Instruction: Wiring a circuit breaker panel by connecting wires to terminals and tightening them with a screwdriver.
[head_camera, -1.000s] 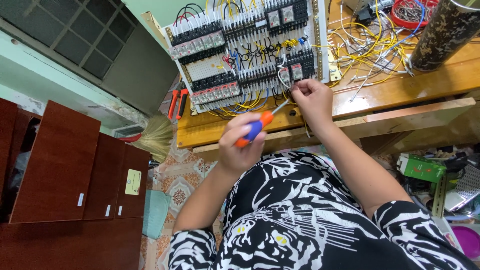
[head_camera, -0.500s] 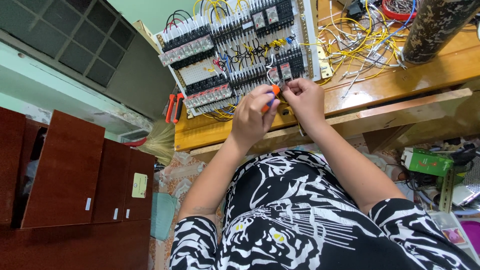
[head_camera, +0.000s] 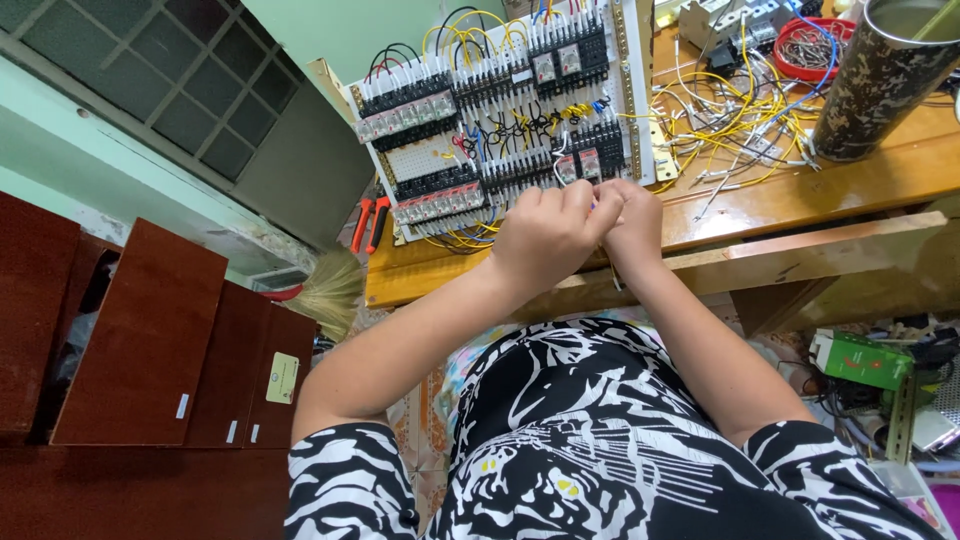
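Wooden bench (head_camera: 800, 200) runs along the top of the view beneath a green wall and a dark grated window, with brown cabinets (head_camera: 140, 340) at the left.

Against the earlier frames, the orange-and-blue screwdriver seen in the left hand one second ago is no longer visible. Both hands have closed together at the lower edge of the wiring panel (head_camera: 500, 120). The view now sits closer to the panel.

The panel leans at the bench's back left part. It is a white board carrying rows of black relay and terminal blocks, laced with yellow, black, blue and red wires.

Left hand (head_camera: 545, 235) is curled into a fist, knuckles up, at the panel's lower edge. What it grips cannot be told. Right hand (head_camera: 628, 222) touches it, fingers pinched at the same spot; its contents are hidden.

Loose wire offcuts (head_camera: 730, 130) lie spread on the bench just right of the panel. A camouflage-patterned cylinder (head_camera: 880, 80) stands near the bench's right end. Orange-handled pliers (head_camera: 368, 222) rest at the bench's left edge. Bare bench shows along the front edge right of the hands.
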